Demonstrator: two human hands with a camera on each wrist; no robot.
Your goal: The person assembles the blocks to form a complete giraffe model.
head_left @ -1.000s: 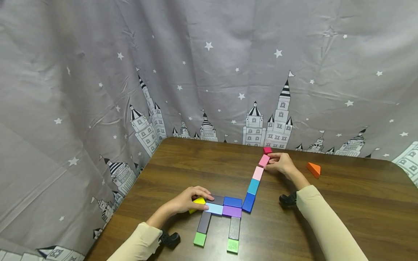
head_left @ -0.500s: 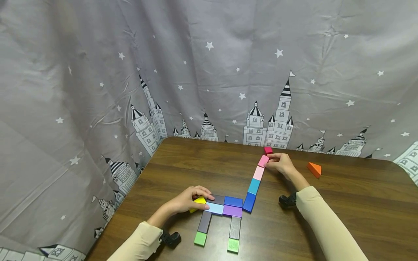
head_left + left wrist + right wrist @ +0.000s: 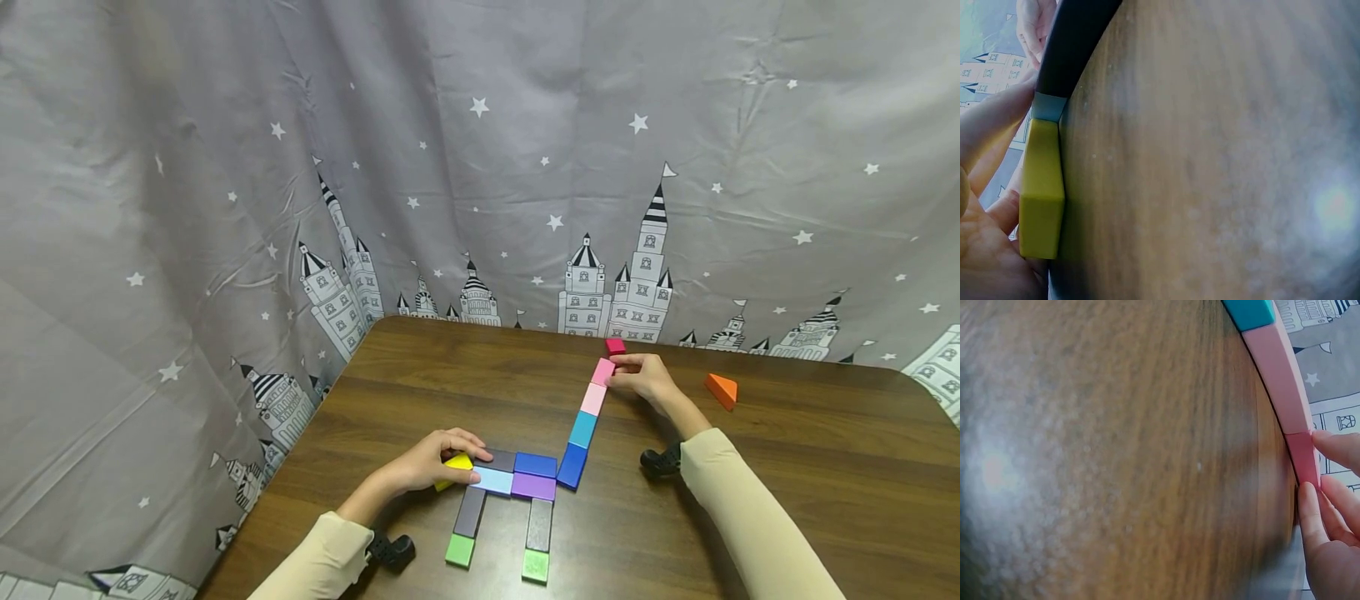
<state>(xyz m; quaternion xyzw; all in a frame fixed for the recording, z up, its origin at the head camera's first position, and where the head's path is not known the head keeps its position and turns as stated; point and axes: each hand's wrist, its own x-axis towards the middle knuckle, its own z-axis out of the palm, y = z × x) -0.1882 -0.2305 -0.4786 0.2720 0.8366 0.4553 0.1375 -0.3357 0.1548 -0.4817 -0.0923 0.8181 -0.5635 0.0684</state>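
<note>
On the wooden table [image 3: 675, 517], flat coloured blocks form a four-sided body with two legs and a slanting neck. My left hand [image 3: 427, 458] curls round a yellow triangular block [image 3: 454, 468] at the body's left end. Its fingertips reach the dark grey block [image 3: 498, 459] and the light blue block [image 3: 495, 480]. In the left wrist view, the yellow block [image 3: 1041, 187] lies against the palm side of the fingers. With thumb and fingers, my right hand [image 3: 643, 379] pinches a pink block [image 3: 603, 372]. In the right wrist view, that pink block [image 3: 1304, 456] meets a paler pink block [image 3: 1280, 375] end to end.
Beyond the pink block is a red block [image 3: 615, 346] near the table's back edge. An orange triangular block [image 3: 722, 390] lies right of my right hand. Purple [image 3: 533, 486], blue [image 3: 536, 464], grey and green blocks complete the figure. A grey curtain [image 3: 480, 183] hangs behind.
The pink block has turned slightly and shifted toward the pale pink block, so their ends now line up. My right hand moved slightly with it; the left hand has stayed put.
</note>
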